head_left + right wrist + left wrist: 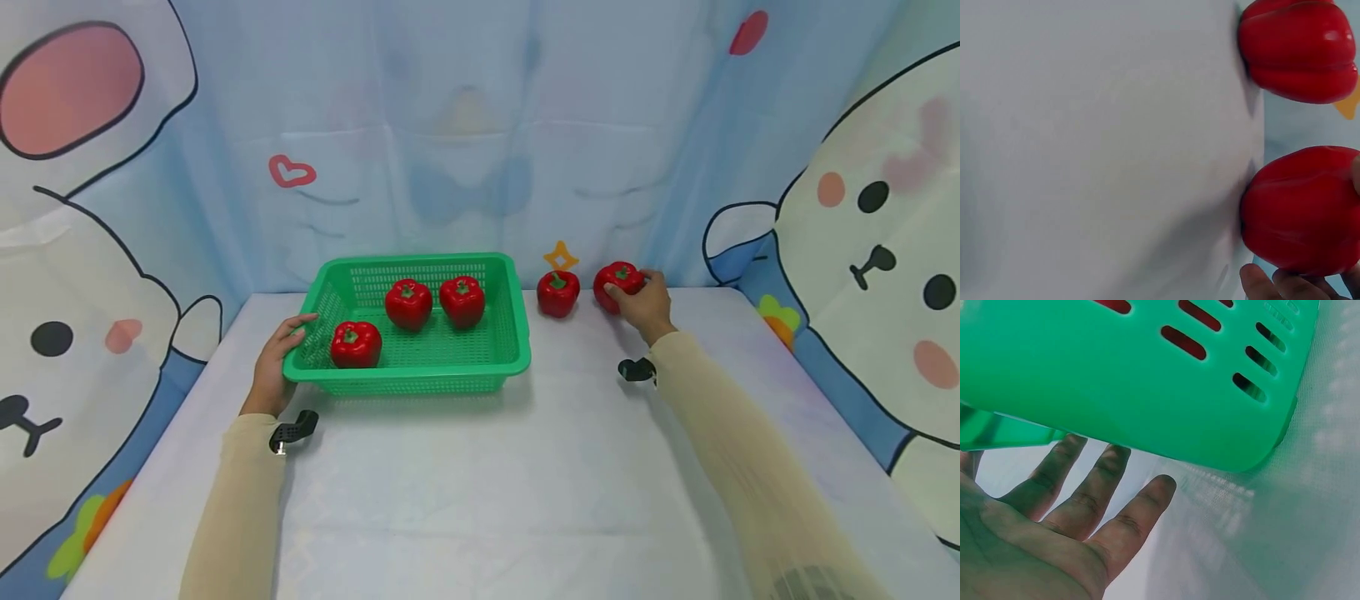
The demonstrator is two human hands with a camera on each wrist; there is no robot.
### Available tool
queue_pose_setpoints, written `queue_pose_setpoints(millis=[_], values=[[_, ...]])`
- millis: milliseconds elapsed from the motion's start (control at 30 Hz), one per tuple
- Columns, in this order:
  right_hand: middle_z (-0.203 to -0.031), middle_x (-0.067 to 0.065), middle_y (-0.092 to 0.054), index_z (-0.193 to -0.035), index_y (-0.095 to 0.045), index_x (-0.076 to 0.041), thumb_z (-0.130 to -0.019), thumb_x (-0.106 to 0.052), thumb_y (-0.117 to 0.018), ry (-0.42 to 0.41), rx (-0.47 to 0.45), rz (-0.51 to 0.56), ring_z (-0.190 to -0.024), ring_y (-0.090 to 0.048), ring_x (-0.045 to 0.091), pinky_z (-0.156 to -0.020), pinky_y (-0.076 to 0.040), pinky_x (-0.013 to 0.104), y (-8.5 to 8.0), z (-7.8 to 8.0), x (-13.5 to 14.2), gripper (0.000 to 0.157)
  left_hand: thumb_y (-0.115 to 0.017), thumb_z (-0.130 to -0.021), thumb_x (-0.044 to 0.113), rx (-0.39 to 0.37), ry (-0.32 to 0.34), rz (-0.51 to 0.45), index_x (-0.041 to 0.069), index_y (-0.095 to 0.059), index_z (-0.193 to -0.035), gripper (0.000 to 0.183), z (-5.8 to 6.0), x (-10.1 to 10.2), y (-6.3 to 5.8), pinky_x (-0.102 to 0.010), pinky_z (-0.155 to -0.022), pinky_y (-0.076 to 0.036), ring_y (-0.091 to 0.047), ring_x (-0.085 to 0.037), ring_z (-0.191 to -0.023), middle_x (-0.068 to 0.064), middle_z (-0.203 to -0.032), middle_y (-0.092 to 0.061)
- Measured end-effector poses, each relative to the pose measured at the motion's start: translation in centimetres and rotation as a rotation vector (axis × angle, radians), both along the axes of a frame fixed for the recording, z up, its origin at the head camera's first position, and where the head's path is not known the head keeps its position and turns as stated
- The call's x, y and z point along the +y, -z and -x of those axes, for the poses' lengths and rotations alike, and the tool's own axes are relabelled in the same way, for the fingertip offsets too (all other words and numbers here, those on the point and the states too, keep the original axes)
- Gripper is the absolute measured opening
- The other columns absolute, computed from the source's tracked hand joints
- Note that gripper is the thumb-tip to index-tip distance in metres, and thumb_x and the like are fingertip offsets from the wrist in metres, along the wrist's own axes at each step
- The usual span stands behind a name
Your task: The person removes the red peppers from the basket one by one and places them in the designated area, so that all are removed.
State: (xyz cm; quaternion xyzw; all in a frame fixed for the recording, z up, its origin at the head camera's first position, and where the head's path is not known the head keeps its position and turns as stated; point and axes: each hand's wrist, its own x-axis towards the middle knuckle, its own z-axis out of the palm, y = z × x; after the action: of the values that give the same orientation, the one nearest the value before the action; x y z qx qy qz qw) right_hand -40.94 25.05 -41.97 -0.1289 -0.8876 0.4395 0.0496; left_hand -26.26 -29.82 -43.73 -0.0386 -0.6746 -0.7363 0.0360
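My right hand (647, 307) holds a red bell pepper (618, 282) at the table's far edge, thumb on its near side. In the right wrist view, fingertips (1285, 286) lie along that bell pepper (1304, 212). Just left of it stands a second red bell pepper (558, 293), apart from the hand. A green plastic basket (420, 375) with slotted walls contains three red bell peppers (408, 304). Against the basket's left side rests my left hand (274, 367); in the left wrist view its fingers (1129, 528) are extended beside the green wall (1116, 406).
A white cloth covers the table (480, 500). Behind it hangs a light blue curtain (465, 125) printed with cartoon animals, which also spreads along both sides. Each wrist wears a black camera mount (294, 429).
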Motion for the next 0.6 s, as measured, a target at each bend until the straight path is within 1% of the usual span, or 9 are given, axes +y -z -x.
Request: queue_pose_setpoints(millis=[167,200,233,333,400,467,500,600], values=[[-0.158,0.025,-0.023,-0.155,-0.011,-0.002,-0.095,-0.041,-0.063,0.005,0.009,-0.06,-0.145,-0.025,0.043,-0.107,-0.04,0.059,0.3,0.0,0.2,0.089,-0.036,-0.108,0.031,-0.008,-0.012,-0.002,0.018,-0.047,-0.139,0.035,0.2,0.2,0.0,-0.017,-0.089,-0.049,-0.049,-0.011,-0.12,-0.012,-0.156,-0.025],[-0.157,0.025,-0.024,-0.155,-0.012,-0.002,-0.094,-0.042,-0.063,0.007,0.007,-0.076,-0.145,-0.026,0.043,-0.104,-0.043,0.059,0.3,0.0,0.3,0.089,-0.036,-0.108,0.031,-0.008,-0.012,0.0,0.018,-0.047,-0.139,0.035,0.3,0.2,0.0,-0.017,-0.089,-0.049,-0.048,-0.011,-0.12,-0.012,-0.156,-0.025],[-0.157,0.025,-0.025,-0.155,-0.012,-0.002,-0.094,-0.042,-0.064,0.008,0.004,-0.081,-0.145,-0.026,0.043,-0.103,-0.043,0.06,0.2,-0.1,0.3,0.09,-0.036,-0.108,0.031,-0.009,-0.011,-0.002,0.018,-0.046,-0.139,0.035,0.4,0.3,0.0,-0.017,-0.089,-0.049,-0.048,-0.011,-0.12,-0.012,-0.155,-0.025],[-0.157,0.025,-0.025,-0.155,-0.01,-0.002,-0.093,-0.045,-0.063,0.012,0.007,-0.101,-0.144,-0.026,0.043,-0.103,-0.043,0.06,-0.1,-0.3,0.3,0.093,-0.036,-0.108,0.031,-0.012,-0.008,0.0,0.018,-0.045,-0.14,0.036,0.5,0.4,0.0,-0.017,-0.089,-0.048,-0.047,-0.012,-0.12,-0.012,-0.155,-0.026],[-0.157,0.026,-0.025,-0.156,-0.009,-0.003,-0.093,-0.048,-0.062,0.018,0.025,-0.114,-0.143,-0.028,0.044,-0.104,-0.042,0.061,-0.7,-0.6,0.0,0.094,-0.036,-0.108,0.031,-0.017,-0.008,0.002,0.019,-0.045,-0.14,0.036,0.5,0.4,0.1,-0.017,-0.09,-0.048,-0.046,-0.012,-0.121,-0.011,-0.155,-0.026],[-0.156,0.026,-0.024,-0.156,-0.008,-0.004,-0.093,-0.048,-0.062,0.017,0.076,-0.142,-0.142,-0.029,0.045,-0.11,-0.035,0.061,-1.5,-1.0,-0.8,0.094,-0.036,-0.108,0.031,-0.021,-0.007,0.002,0.02,-0.046,-0.14,0.035,0.4,0.3,0.1,-0.016,-0.091,-0.047,-0.045,-0.012,-0.123,-0.009,-0.155,-0.025],[-0.155,0.026,-0.025,-0.156,-0.009,-0.004,-0.092,-0.047,-0.063,0.008,0.118,-0.156,-0.141,-0.03,0.045,-0.112,-0.032,0.062,-2.1,-1.2,-1.5,0.094,-0.036,-0.108,0.031,-0.022,-0.008,0.007,0.021,-0.046,-0.139,0.035,0.3,0.3,0.1,-0.016,-0.091,-0.047,-0.044,-0.011,-0.124,-0.008,-0.155,-0.025],[-0.154,0.025,-0.028,-0.155,-0.016,-0.004,-0.091,-0.044,-0.066,-0.071,0.263,-0.204,-0.139,-0.032,0.045,-0.112,-0.024,0.065,-4.0,-2.4,-4.5,0.09,-0.036,-0.108,0.032,-0.012,-0.012,0.004,0.022,-0.047,-0.138,0.033,0.2,0.0,-0.1,-0.016,-0.09,-0.047,-0.044,-0.012,-0.123,-0.008,-0.155,-0.025]])
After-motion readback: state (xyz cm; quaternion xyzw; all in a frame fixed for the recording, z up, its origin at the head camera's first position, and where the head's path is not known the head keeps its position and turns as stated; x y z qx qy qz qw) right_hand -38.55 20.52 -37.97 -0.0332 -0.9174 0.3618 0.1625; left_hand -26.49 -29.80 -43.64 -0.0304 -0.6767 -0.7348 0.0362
